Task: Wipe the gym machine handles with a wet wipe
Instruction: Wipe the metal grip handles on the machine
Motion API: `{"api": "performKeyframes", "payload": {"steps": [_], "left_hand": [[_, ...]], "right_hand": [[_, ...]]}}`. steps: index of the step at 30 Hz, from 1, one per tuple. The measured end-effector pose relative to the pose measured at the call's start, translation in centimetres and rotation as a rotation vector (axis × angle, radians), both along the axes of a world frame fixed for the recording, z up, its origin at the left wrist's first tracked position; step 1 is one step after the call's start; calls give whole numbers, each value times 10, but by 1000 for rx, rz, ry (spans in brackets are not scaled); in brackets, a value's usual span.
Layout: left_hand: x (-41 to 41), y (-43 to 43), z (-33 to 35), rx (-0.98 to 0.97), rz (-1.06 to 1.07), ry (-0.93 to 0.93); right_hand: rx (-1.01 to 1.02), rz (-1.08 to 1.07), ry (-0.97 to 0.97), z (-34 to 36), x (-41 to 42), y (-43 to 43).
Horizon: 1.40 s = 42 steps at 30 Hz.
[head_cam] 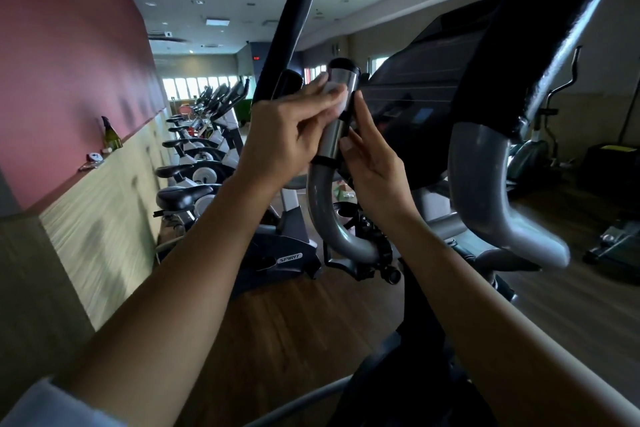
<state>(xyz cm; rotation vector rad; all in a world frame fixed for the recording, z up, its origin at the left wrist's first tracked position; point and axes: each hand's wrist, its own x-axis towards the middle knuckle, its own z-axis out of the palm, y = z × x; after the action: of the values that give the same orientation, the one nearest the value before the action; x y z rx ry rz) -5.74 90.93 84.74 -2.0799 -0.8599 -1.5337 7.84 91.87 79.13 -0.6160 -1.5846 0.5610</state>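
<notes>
A short upright handle (334, 130) with a shiny metal grip and black cap rises from a grey curved tube (325, 218) of the elliptical machine. My left hand (291, 128) presses a white wet wipe (337, 94) against the upper left side of the metal grip, fingers fairly straight over it. From the right, my right hand (367, 163) touches the same handle, its thumb on the lower part and its fingers extended up along the side.
A long black padded arm (294, 21) stands behind the handle, another (561, 28) with a grey tube (485, 191) is at the right. The dark console (422, 94) lies just beyond. A row of exercise bikes (207, 163) lines the left wall; a spray bottle (110, 133) sits on its ledge.
</notes>
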Motion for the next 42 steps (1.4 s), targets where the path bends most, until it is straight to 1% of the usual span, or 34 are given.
{"api": "performKeyframes", "payload": {"steps": [3,5,10,16,20,24,29,35,39,42], "left_hand": [[9,8,28,7,-10,-4],[13,11,31,24,-16,-5],[2,12,6,55,0,18],[16,13,22,42,-90,-128],[3,3,-11,37,-64,-77],[-2,-10,-41,-2,-116,-117],[5,-9,-24,-20,-94,-193],[2,-14,-48,4,-164,-228],[7,-13,-30,-39,-149,-285],[11,-13,-33,-31,-141,-304]], "right_hand": [[1,-14,9,-2,-2,-2],[3,-21,15,-2,-5,-2],[-8,-26,13,-5,-6,0],[-20,-27,53,-6,-7,-1],[-38,-17,47,-7,-6,2],[-65,19,37,-8,-6,6],[-54,24,42,-7,-5,3],[-58,21,73,-9,-6,-1],[-79,24,89,-8,-8,-6],[-108,70,138,-5,-11,-8]]}}
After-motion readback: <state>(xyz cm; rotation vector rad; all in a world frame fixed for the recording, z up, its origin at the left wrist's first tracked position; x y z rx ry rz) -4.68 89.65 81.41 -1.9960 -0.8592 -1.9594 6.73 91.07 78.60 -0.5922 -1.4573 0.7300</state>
